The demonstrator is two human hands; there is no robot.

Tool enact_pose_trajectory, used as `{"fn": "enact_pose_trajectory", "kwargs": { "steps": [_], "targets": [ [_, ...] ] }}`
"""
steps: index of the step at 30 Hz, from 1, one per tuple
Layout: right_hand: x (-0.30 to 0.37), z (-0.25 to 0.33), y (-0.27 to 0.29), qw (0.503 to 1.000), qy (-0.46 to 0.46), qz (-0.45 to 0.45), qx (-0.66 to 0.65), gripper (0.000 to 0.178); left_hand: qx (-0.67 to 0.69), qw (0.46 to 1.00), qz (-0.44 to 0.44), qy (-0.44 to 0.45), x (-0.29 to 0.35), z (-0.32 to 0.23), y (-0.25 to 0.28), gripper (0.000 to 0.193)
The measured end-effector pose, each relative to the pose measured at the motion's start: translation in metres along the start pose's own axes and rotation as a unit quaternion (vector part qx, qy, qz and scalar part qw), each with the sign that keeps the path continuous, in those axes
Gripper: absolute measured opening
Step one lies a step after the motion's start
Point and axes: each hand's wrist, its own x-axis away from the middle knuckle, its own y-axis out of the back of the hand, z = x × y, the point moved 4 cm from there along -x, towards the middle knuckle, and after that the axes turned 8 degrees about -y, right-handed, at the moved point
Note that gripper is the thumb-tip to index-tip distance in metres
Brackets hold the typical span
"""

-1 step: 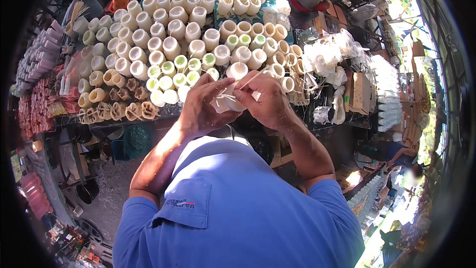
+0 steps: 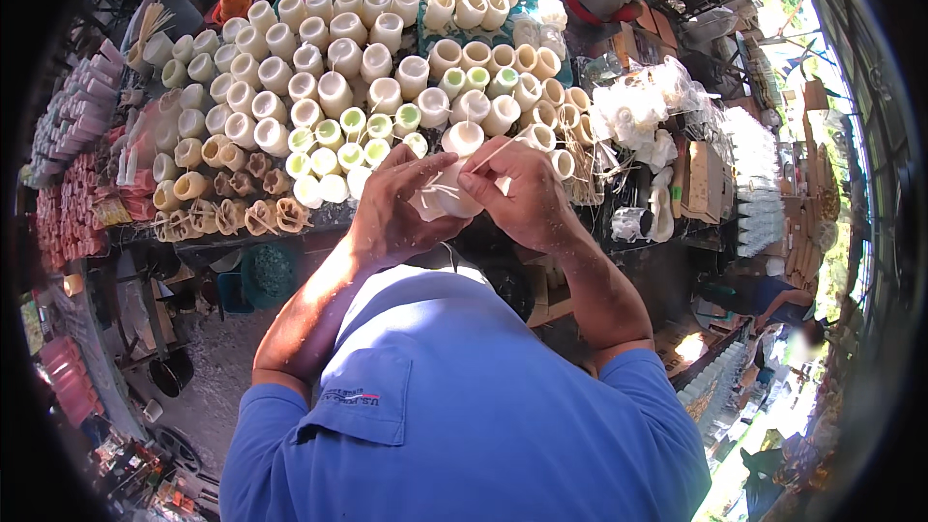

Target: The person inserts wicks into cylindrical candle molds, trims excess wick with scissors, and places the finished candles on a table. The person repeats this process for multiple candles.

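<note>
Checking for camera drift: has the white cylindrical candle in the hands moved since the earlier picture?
No. The white cylindrical candle sits in the same spot below the small pale green candles, held by both hands as before.

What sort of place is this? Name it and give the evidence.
Likely an open-air candle-making stall: a table crowded with pale candles, both hands, left hand and right hand, holding a white candle, wick strands alongside.

This is looking like an open-air candle workshop or stall: rows of cream candles are crowding the desk, cardboard boxes are sitting alongside, and sunlight is falling on trees beyond.
</note>
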Motion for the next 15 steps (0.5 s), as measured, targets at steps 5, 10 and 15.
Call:
{"fn": "enact_pose_trajectory", "kwargs": {
  "steps": [5, 10, 15],
  "targets": [
    [-0.004, 0.002, 0.01, 0.998, 0.056, -0.008, -0.026, 0.01, 0.019, 1.0, -0.02, -0.007, -0.007, 0.002, 0.002, 0.074],
    [-0.003, 0.012, 0.006, 0.991, 0.122, -0.038, 0.045, 0.008, 0.025, 0.999, -0.03, -0.023, -0.009, 0.001, 0.002, 0.075],
    [-0.005, 0.006, 0.006, 1.0, 0.025, 0.018, -0.007, 0.005, 0.0, 1.0, -0.015, -0.012, -0.007, 0.001, 0.001, 0.075]
  ]
}}
